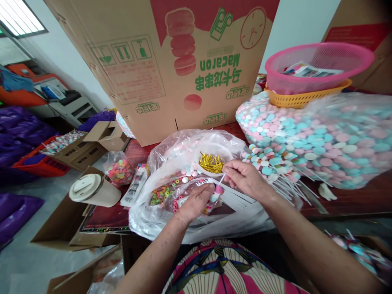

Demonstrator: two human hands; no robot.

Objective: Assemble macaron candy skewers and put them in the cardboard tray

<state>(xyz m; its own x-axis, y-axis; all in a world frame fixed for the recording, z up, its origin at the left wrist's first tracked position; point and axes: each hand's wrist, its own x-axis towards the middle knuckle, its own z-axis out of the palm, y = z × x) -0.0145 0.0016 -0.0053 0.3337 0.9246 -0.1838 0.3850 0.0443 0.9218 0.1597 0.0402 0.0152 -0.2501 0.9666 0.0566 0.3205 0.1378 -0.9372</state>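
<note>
My left hand (196, 202) is closed on a small bagged candy (218, 191) with pink and pale parts. A thin white stick (221, 179) rises from it, and the thumb and fingers of my right hand (244, 179) pinch the stick's upper end. Just behind my right fingers, gold twist ties (211, 163) fill a white bowl (197, 157). Under both hands spreads a clear plastic bag (143, 218). Ring candies (163, 192) lie on it to the left, and loose white sticks (237, 200) to the right. My left hand partly covers printed wrappers.
A tall cardboard box (183, 102) stands behind. At right are finished candy sticks (272, 163), a large bag of pastel candies (315, 143) and a pink basket (318, 51). A lidded cup (94, 190) and a bag of ring candies (119, 169) sit left.
</note>
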